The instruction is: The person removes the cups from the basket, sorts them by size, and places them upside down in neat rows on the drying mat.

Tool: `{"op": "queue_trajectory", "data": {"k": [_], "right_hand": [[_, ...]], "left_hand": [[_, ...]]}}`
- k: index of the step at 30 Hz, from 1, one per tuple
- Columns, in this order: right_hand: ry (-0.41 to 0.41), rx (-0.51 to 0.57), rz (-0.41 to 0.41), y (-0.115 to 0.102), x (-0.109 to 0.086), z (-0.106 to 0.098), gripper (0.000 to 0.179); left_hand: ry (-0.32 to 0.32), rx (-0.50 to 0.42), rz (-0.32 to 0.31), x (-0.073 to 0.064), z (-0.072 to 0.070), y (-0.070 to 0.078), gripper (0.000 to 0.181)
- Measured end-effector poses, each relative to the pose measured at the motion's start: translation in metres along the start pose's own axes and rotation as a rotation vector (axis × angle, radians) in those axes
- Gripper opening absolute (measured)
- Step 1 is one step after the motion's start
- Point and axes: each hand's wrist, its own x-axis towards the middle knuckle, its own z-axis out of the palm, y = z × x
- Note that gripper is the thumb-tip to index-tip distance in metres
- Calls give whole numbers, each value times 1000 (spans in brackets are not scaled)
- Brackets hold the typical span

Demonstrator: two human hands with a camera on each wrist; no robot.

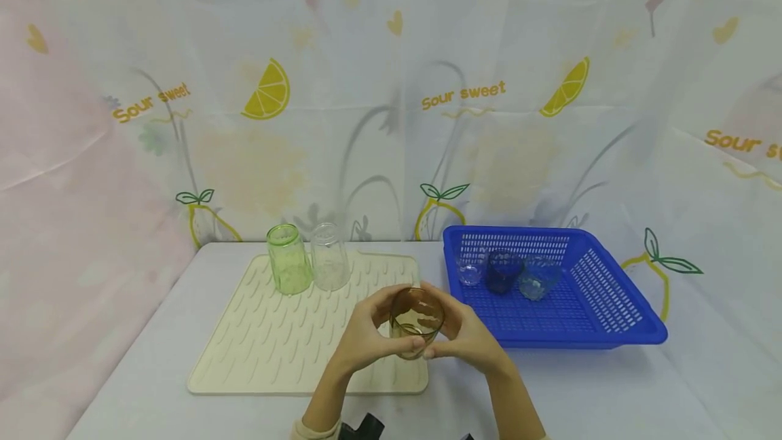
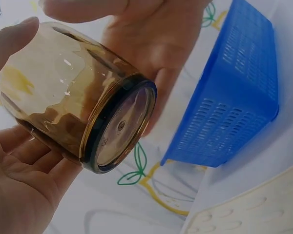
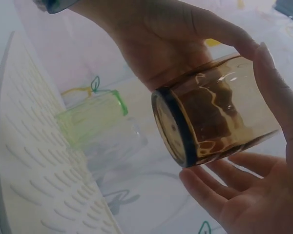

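Both hands hold an amber glass cup (image 1: 417, 314) between them, above the right front part of a cream drying mat (image 1: 256, 352). My left hand (image 1: 369, 331) grips its left side with the thumb across the front. The right hand (image 1: 467, 338) curls round the opposite side, thumb near the front of the cup. In the left wrist view the amber cup (image 2: 63, 92) shows its thick dark base. The right wrist view shows the same cup (image 3: 219, 112) between thumbs and fingers. A green glass (image 1: 289, 260) and a clear glass (image 1: 330, 258) stand on the mat's back part.
To the right is a blue plastic basket (image 1: 556, 338) holding a small clear glass (image 1: 470, 271), a dark glass (image 1: 504, 272) and a pale blue glass bowl or cup (image 1: 540, 277). Behind the table (image 1: 140, 352) hangs a lemon-print cloth (image 1: 366, 141).
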Motion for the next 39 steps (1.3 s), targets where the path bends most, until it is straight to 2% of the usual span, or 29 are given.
{"op": "queue_trajectory", "data": {"k": [5,10,14,18,23,29,33,39], "right_hand": [[-2,12,30,5,-3,3,81],[-52,14,50,12,-3,10,63],[-66,69,72,17,-2,15,59],[-37,89,69,19,-3,17,55],[9,109,56,21,-10,13,55],[76,128,68,15,-18,3,54],[131,113,82,11,-21,-5,49],[206,67,81,3,-23,-10,54]], "left_hand": [[2,-6,29,2,-1,2,65],[8,-29,17,4,0,4,63],[14,-44,0,5,2,6,64],[16,-57,-11,5,3,7,65],[-16,-87,8,2,0,6,66],[-40,-60,23,-1,-7,5,70],[-45,-53,-5,-4,-10,4,68],[-23,-59,-119,-6,-11,1,70]]}}
